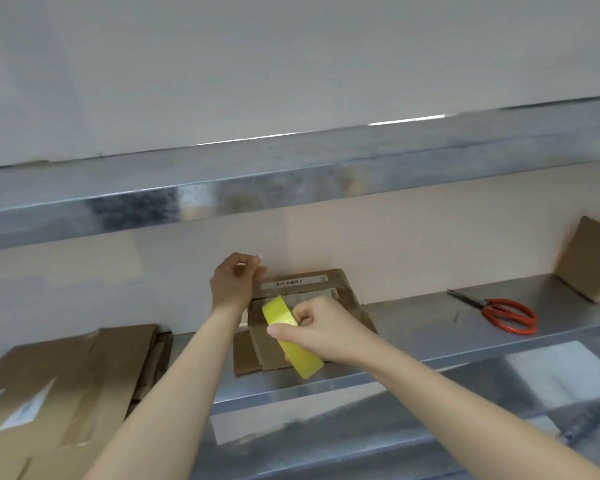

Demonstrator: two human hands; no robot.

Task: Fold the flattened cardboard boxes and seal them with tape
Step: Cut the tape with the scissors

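A small brown cardboard box point(321, 289) with a barcode label stands on the metal shelf point(430, 323), its flaps partly folded out at the front. My right hand point(321, 332) grips a yellow roll of tape point(293, 337) in front of the box. My left hand point(234, 285) is raised at the box's left rear corner, with fingers and thumb pinched together on what looks like the clear free end of the tape; the strip itself is hard to see.
Flattened cardboard boxes point(66, 386) lie stacked at the left of the shelf. Red-handled scissors point(503, 315) lie to the right. Another brown box point(593, 261) stands at the far right. A metal shelf point(291, 181) overhangs above.
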